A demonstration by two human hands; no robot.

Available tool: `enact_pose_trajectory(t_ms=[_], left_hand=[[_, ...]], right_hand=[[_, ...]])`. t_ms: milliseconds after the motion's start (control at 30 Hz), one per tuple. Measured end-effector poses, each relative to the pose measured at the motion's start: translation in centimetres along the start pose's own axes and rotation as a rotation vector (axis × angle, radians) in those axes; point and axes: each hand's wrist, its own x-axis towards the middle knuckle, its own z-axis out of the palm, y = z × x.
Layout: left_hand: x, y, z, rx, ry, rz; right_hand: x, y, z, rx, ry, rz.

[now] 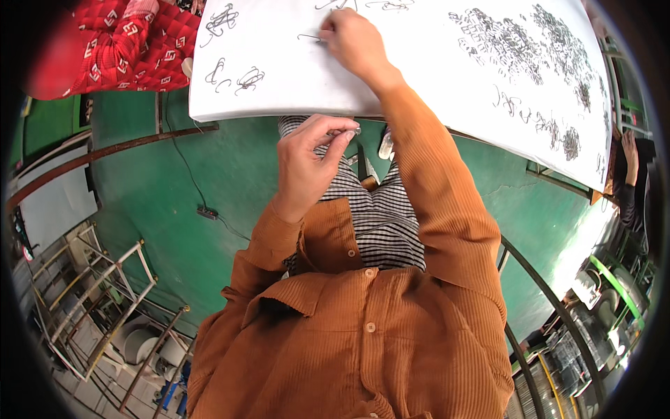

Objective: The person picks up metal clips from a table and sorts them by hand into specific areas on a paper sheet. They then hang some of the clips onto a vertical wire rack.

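My left hand (308, 164) is raised just off the near edge of the white table. Its thumb and forefinger pinch a small, shiny, metal-looking piece (356, 130), too small to name. Over the tabletop, my right hand (354, 45) reaches down with fingers pressed together. A thin, dark, curved wire-like piece (307, 37) sticks out to the left from beneath its fingertips. Whether the fingers grip it or only touch it is hidden. More curved dark pieces (250, 78) lie in loose tangles on the table's left side.
Many small dark pieces (502, 42) cover the right part of the white table (391, 94). At the far left is a person in red patterned clothing (139, 42). Another person's hand (630, 157) shows at the right. A cable with a black box (206, 211) lies on the green floor.
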Motion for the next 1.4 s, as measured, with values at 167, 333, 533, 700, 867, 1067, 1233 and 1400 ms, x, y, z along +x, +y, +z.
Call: enact_pose_trajectory(t_ms=[167, 333, 533, 700, 867, 1067, 1233, 1400], left_hand=[[-0.5, 0.2, 0.2, 0.030, 0.010, -0.011], [-0.5, 0.2, 0.5, -0.119, -0.035, -0.070], [-0.5, -0.3, 1.9, -0.256, -0.078, -0.094], [0.1, 0.9, 3.0, -0.261, -0.081, -0.095], [0.1, 1.5, 3.9, -0.133, -0.104, -0.004], [0.8, 1.6, 4.0, -0.103, -0.132, 0.051], [9.4, 0.9, 6.1, 0.211, -0.170, 0.295], [18.3, -0.8, 15.6, 0.279, -0.184, 0.452]], right_hand=[[0.9, 0.2, 3.1, -0.182, -0.149, -0.106], [-3.9, 1.5, -4.4, 0.055, -0.114, -0.173], [-14.4, -3.7, -12.2, 0.691, -0.020, 0.371], [-16.1, -3.6, -12.2, 0.963, 0.118, 0.322], [-16.2, -2.8, -12.1, 0.943, 0.177, 0.323], [-16.5, -3.9, -13.2, 0.752, 0.213, 0.209], [-16.8, -4.6, -13.7, 0.438, 0.362, 0.066], [-17.4, -4.5, -13.8, 0.511, 0.319, 0.153]])
